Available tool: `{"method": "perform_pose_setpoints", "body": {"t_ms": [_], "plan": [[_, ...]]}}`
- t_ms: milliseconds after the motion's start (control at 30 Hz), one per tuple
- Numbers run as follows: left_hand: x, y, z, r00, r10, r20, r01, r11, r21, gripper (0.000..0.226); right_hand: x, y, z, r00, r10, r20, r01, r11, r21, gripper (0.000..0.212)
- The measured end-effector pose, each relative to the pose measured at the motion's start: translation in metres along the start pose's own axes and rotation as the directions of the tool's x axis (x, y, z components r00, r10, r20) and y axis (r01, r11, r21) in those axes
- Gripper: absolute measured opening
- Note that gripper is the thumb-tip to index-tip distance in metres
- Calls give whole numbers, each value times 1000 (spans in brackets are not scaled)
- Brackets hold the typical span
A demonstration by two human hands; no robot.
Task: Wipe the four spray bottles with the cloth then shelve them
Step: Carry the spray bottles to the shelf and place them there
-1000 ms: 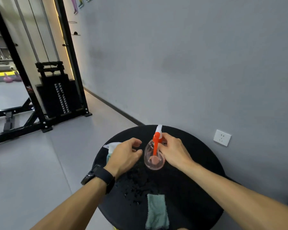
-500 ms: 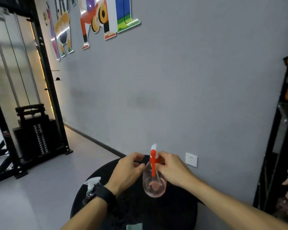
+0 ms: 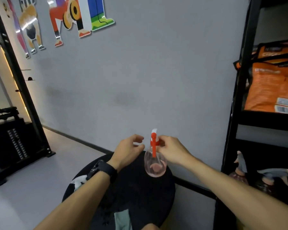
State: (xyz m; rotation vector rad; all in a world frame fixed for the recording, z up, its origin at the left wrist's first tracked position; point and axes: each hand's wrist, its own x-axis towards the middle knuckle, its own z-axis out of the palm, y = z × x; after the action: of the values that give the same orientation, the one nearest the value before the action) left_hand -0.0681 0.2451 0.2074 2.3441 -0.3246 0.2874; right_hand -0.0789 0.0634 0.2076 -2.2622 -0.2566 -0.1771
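A clear pink spray bottle with an orange-red trigger head hangs above the round black table. My right hand pinches it at the neck just under the head. My left hand hovers close on the bottle's left, fingers loosely curled and holding nothing. A second spray bottle with a white head stands at the table's left edge, partly hidden behind my left forearm. The green cloth lies at the table's near edge. Two more spray bottles stand on a low shelf at the right.
A black shelf unit rises on the right, with an orange bag on an upper level. The grey wall stands just behind the table. A black weight-stack machine is at the far left across open grey floor.
My right hand has lifted the pink bottle off the table and carried it up. My view has swung up and to the right, bringing the shelf unit into sight.
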Motion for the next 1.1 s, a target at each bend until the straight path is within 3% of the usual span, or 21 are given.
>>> {"method": "perform_pose_setpoints", "body": {"t_ms": [500, 1000, 1100], "plan": [[18, 53, 63, 963, 174, 205, -164, 984, -66, 32, -40, 53, -50, 987, 128, -100, -133, 990, -48, 20], [21, 156, 179, 818, 423, 391, -342, 903, -261, 30, -122, 127, -156, 905, 292, -311, -341, 933, -116, 21], [19, 176, 203, 786, 461, 412, -363, 884, -295, 29, -144, 143, -179, 895, 313, -318, -358, 929, -94, 13]]}}
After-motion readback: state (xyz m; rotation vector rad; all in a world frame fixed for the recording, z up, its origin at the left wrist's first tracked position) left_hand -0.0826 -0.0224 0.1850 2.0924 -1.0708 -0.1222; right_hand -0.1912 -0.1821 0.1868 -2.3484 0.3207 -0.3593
